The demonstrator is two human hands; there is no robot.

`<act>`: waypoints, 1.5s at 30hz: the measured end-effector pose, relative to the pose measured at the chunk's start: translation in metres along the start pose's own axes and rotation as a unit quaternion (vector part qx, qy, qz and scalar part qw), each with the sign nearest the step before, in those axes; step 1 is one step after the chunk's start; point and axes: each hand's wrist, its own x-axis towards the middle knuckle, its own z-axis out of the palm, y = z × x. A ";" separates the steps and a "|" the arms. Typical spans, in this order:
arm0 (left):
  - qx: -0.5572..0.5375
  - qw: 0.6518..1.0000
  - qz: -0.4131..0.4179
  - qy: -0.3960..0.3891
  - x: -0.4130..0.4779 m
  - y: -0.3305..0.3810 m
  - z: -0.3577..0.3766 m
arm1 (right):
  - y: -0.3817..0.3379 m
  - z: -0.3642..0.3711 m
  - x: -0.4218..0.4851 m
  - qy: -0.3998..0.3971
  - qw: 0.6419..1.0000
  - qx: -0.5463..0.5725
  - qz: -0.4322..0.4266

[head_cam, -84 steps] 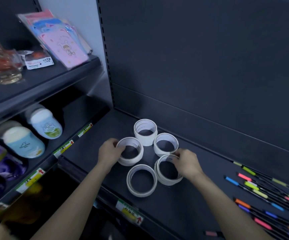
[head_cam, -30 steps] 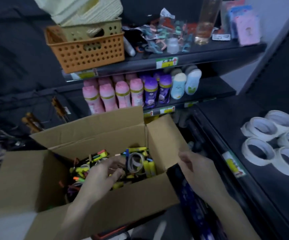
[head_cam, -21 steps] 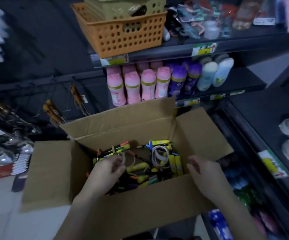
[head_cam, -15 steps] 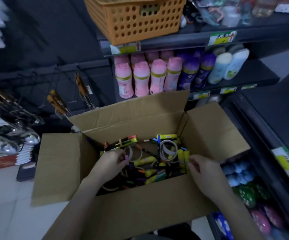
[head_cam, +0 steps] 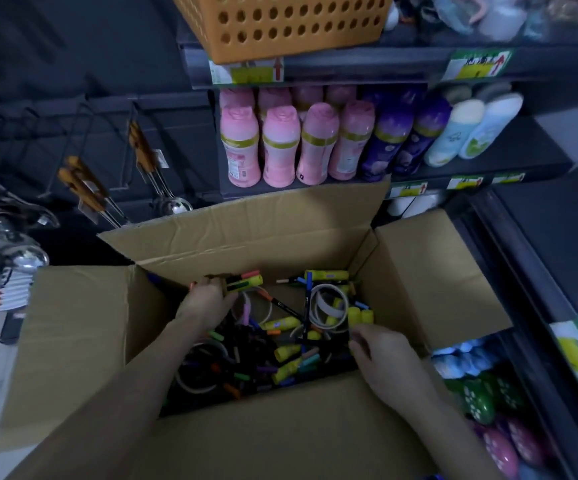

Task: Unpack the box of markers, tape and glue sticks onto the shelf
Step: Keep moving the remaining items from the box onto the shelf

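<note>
Left hand (head_cam: 208,301) now grips markers (head_cam: 242,283); right hand (head_cam: 381,355) hovers.

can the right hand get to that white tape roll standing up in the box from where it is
Probably yes. The right hand is already inside the open cardboard box, just below the tape roll, and only loose glue sticks lie between them.

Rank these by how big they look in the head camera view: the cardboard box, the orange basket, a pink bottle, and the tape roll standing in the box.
1. cardboard box, nearest the camera
2. orange basket, cut off by the top edge
3. pink bottle
4. tape roll, though it looks close in size to the bottle, so that order is unsure
</note>
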 end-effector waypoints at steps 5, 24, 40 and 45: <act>0.053 0.997 -0.050 0.023 0.005 0.003 0.017 | 0.004 0.006 0.017 -0.019 1.000 -0.006 -0.017; 0.016 0.996 0.009 0.085 -0.001 -0.007 0.012 | 0.023 0.019 0.071 -0.087 0.994 -0.065 -0.004; -0.248 0.960 0.066 0.111 -0.044 -0.008 -0.008 | 0.006 0.055 0.130 -0.143 0.978 -0.149 0.025; -0.230 0.968 0.088 0.047 -0.044 -0.017 -0.013 | -0.007 0.056 0.127 -0.078 0.973 -0.194 -0.097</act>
